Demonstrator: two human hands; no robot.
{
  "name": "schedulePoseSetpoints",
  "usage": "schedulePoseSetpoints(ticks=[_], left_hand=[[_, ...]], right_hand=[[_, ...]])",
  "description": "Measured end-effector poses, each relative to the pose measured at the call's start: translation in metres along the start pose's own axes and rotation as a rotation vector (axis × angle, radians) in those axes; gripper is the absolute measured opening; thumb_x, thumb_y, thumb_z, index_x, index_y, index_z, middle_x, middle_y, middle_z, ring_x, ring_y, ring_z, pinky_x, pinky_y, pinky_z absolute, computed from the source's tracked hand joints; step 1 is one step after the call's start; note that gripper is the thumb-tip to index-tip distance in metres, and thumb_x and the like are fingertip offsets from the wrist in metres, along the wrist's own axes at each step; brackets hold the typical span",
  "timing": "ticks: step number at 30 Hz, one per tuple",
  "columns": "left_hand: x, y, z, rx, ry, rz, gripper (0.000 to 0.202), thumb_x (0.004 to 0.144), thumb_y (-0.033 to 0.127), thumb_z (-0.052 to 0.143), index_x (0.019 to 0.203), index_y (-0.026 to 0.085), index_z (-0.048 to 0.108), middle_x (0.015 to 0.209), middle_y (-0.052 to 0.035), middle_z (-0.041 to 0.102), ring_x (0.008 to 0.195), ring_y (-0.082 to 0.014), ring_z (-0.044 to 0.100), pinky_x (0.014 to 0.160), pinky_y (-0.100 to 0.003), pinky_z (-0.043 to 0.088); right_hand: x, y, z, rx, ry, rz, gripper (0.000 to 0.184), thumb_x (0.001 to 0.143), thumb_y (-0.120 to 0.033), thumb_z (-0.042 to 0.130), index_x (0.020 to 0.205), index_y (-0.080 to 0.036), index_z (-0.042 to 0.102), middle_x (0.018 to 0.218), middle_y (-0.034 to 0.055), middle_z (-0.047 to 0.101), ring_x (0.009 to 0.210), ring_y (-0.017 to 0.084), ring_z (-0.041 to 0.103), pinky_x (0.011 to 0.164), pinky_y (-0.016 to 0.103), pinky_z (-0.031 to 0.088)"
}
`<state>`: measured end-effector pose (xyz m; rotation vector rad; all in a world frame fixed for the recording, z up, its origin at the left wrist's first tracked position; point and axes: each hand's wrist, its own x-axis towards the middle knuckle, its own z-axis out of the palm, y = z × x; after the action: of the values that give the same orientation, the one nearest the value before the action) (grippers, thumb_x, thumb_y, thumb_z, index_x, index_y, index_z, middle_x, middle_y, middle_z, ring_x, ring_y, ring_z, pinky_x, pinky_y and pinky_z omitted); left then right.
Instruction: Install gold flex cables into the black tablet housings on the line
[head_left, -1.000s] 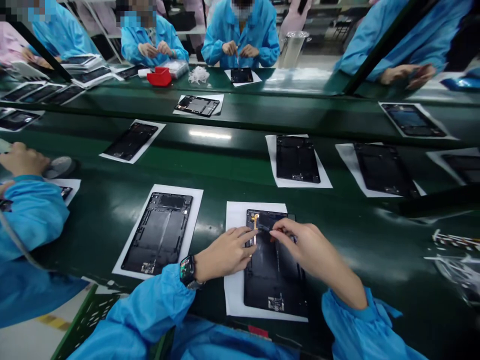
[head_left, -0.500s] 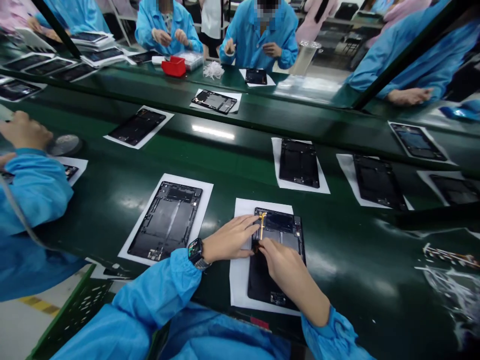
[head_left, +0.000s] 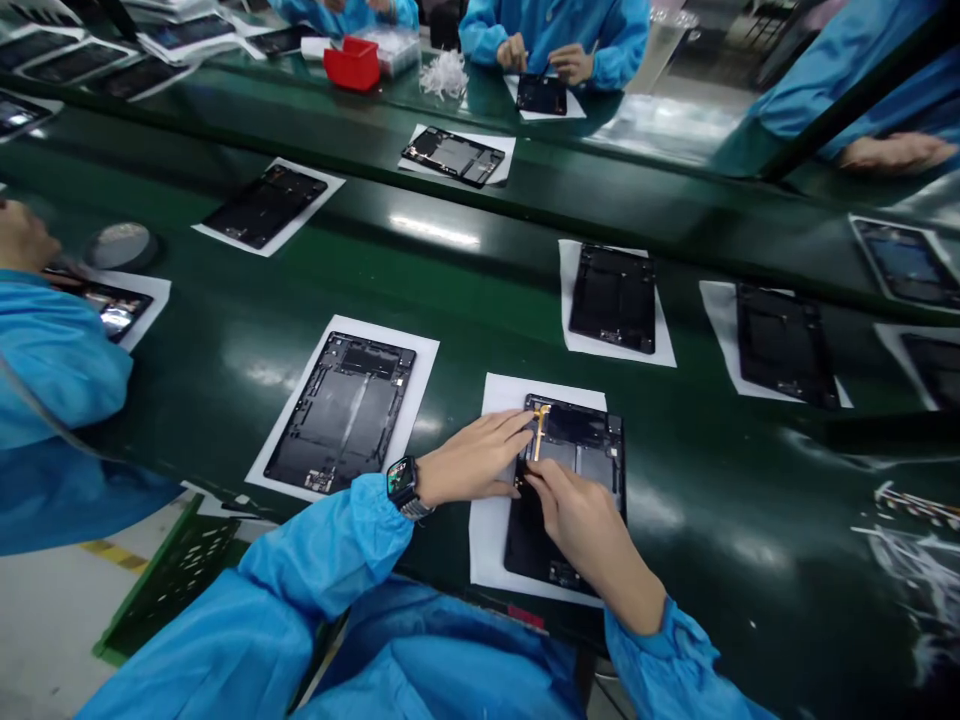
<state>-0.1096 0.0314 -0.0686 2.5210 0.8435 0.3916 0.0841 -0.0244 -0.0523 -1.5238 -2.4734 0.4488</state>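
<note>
Across the black shell (head_left: 531, 535), my right hand (head_left: 581, 515) has moved leftward, pinched, hold unclear; my left hand (head_left: 472, 460), loosely spread, grips nothing; the orange strip (head_left: 540, 434) seems the focus.

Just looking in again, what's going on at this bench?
A person has both hands at a dark, flat casing on a white sheet. The left hand has its fingertips by the upper part of a narrow orange strip near the casing's left edge. The right hand has its fingers bunched at the strip's lower end; whether they grip it is unclear. A similar open casing lies to the left.
</note>
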Motion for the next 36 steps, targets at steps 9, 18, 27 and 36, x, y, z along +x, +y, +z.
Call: schedulePoseSetpoints(ticks=[9, 18, 27, 36], left_hand=[[0.0, -0.001, 0.001, -0.001, 0.015, 0.0, 0.086, 0.072, 0.039, 0.083, 0.139, 0.01, 0.038, 0.151, -0.0204, 0.035, 0.142, -0.0313, 0.031, 0.116, -0.042, 0.032], [0.002, -0.001, 0.002, -0.006, -0.013, -0.021, 0.08, 0.075, 0.033, 0.081, 0.139, 0.012, 0.038, 0.152, -0.0191, 0.034, 0.143, -0.0314, 0.031, 0.115, -0.043, 0.033], [0.001, -0.002, 0.006, -0.003, 0.012, -0.02, 0.08, 0.076, 0.038, 0.08, 0.141, 0.017, 0.038, 0.153, -0.0174, 0.034, 0.143, -0.0307, 0.032, 0.113, -0.045, 0.034], [0.001, -0.001, 0.004, 0.016, 0.003, -0.008, 0.086, 0.071, 0.039, 0.084, 0.138, 0.01, 0.04, 0.152, -0.0194, 0.034, 0.142, -0.0319, 0.032, 0.115, -0.043, 0.033]], right_hand=[[-0.013, 0.003, -0.006, 0.225, 0.095, 0.042, 0.016, 0.099, -0.02, 0.043, 0.106, -0.021, 0.057, 0.099, 0.0069, 0.072, 0.087, 0.02, 0.07, 0.072, 0.028, 0.052], [0.001, -0.014, -0.004, -0.091, -0.045, 0.058, 0.018, 0.096, -0.015, 0.041, 0.094, -0.018, 0.058, 0.085, 0.0074, 0.071, 0.066, 0.02, 0.067, 0.054, 0.027, 0.039], [0.001, -0.008, -0.016, -0.13, -0.091, 0.072, 0.012, 0.096, -0.016, 0.045, 0.092, -0.019, 0.056, 0.079, 0.004, 0.07, 0.063, 0.019, 0.066, 0.052, 0.028, 0.031], [0.005, -0.008, -0.016, -0.201, -0.152, 0.097, 0.009, 0.095, -0.014, 0.049, 0.094, -0.019, 0.057, 0.078, 0.0051, 0.071, 0.063, 0.02, 0.066, 0.052, 0.029, 0.028]])
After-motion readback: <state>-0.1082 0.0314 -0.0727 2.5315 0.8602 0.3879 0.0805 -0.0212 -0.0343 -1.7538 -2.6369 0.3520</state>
